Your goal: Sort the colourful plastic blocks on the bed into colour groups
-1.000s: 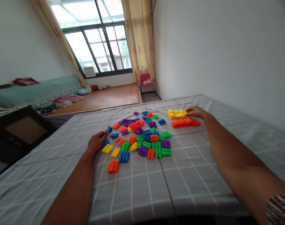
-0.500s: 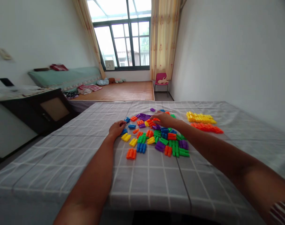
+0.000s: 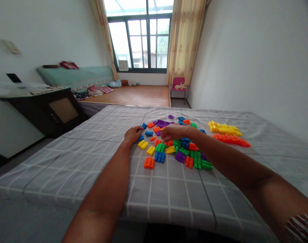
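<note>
Many small plastic building blocks, each shaped like joined tubes, lie scattered over the grey checked cloth (image 3: 169, 189). At the left edge of the scatter is my left hand (image 3: 132, 134), its fingers pressed together by a blue block (image 3: 143, 126); what they hold, if anything, is hidden. My right hand (image 3: 173, 132) is over the middle of the scatter, fingers curled down and closed above a green block (image 3: 160, 147). Whatever is in its fingertips cannot be made out. Its palm and forearm cover several blocks. Nearer me lie an orange block (image 3: 149, 163) and a blue block (image 3: 159, 157).
Right of my right forearm, a yellow row of joined blocks (image 3: 225, 128) lies behind an orange row (image 3: 231, 140). Beyond the table are a low bed (image 3: 141, 94) and a pink chair (image 3: 178, 82). A dark cabinet (image 3: 60, 109) stands at the left.
My view has shifted, so the scene sits further right. My right hand has come nearer me and leftward over the blocks, its fingers curling down. The left hand stays by the blue blocks.
</note>
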The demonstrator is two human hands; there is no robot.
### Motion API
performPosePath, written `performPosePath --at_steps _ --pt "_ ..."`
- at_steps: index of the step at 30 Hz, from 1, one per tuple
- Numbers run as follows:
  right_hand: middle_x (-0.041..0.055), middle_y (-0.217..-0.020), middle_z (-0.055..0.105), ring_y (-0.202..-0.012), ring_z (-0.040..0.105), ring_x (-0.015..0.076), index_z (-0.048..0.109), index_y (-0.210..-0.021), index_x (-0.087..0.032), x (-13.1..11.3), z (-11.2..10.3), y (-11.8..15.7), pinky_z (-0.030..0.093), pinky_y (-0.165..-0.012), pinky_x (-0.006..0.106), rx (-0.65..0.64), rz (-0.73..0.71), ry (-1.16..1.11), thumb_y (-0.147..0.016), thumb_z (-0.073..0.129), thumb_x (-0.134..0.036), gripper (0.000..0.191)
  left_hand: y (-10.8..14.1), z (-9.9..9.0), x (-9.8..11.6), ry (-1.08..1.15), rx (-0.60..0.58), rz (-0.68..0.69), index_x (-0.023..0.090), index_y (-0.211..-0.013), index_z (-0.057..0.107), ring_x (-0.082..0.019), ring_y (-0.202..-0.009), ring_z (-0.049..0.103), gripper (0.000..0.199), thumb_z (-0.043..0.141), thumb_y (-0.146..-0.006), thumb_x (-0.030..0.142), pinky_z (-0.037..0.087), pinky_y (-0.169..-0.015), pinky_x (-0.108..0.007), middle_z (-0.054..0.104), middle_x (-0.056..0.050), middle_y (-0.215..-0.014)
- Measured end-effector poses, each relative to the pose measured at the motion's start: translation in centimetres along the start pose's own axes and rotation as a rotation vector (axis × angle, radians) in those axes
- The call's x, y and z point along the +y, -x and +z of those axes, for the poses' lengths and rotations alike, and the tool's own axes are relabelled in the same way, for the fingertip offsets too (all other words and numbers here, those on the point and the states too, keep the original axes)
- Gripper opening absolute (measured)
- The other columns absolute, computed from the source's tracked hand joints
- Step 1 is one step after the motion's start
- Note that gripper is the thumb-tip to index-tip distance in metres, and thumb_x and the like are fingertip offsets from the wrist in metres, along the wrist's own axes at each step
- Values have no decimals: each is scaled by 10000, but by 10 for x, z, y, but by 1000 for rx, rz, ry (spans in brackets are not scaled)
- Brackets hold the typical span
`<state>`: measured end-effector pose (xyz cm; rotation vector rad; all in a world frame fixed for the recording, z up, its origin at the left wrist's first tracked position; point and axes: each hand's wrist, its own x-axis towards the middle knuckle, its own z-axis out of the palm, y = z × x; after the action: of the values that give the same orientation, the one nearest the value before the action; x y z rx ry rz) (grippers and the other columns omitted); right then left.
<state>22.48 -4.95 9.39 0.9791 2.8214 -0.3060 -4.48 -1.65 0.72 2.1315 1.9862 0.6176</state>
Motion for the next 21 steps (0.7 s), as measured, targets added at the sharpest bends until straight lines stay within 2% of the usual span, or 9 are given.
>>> performPosePath --at_steps 2,3,6,9,13,17,19,21 --pt "32 -949 697 -752 608 145 701 -990 -193 -11 4 16 397 -629 232 -84 -78 -16 -748 716 -396 316 0 1 0 -15 2 -6 265 -1136 690 -188 -961 651 345 498 -851 286 487 -787 -251 716 -15 -1111" --pt "44 -985 688 -783 611 156 699 -988 -190 -14 8 22 400 -635 235 -81 -98 7 -720 743 -381 333 0 1 0 -20 -2 -6 266 -1131 692 -191 -966 650 342 497 -851 289 488 -791 -255 714 -16 -1117" --pt "84 -1039 671 -878 619 190 687 -985 -176 -12 19 33 421 -688 252 59 -81 65 -747 716 -295 268 0 0 1 -12 -14 2 254 -1121 694 -198 -975 650 340 494 -849 287 489 -810 -264 711 -19 -1120" --pt "74 -957 688 -850 632 180 660 -966 -171 8 22 40 440 -715 256 262 9 -33 -793 658 -280 204 1 -2 1 -5 -7 21 246 -1111 695 -190 -977 651 336 488 -849 276 486 -825 -255 715 -19 -1108" --pt "43 -866 685 -763 632 149 604 -904 -171 59 12 69 468 -652 235 547 185 -385 -747 693 -368 267 1 -3 0 -7 -15 42 246 -1114 692 -185 -982 652 338 481 -852 275 486 -833 -251 715 -16 -1111" --pt "24 -764 652 -668 601 134 553 -843 -172 126 13 130 489 -612 254 846 372 -680 -651 752 -478 413 -2 -4 -3 -24 -18 39 241 -1116 691 -189 -994 653 342 475 -858 297 488 -833 -254 711 -19 -1125" --pt "27 -774 651 -659 596 135 549 -872 -175 161 25 168 497 -624 275 1004 532 -698 -641 751 -505 451 -4 -4 -6 -33 -15 35 247 -1116 690 -186 -988 656 341 479 -854 303 491 -823 -249 713 -15 -1124" --pt "44 -806 658 -685 601 151 560 -887 -175 194 42 204 495 -634 291 1101 768 -594 -640 747 -502 451 -6 -3 -9 -33 -10 42 252 -1119 686 -181 -981 660 344 478 -849 304 493 -810 -243 717 -10 -1113"
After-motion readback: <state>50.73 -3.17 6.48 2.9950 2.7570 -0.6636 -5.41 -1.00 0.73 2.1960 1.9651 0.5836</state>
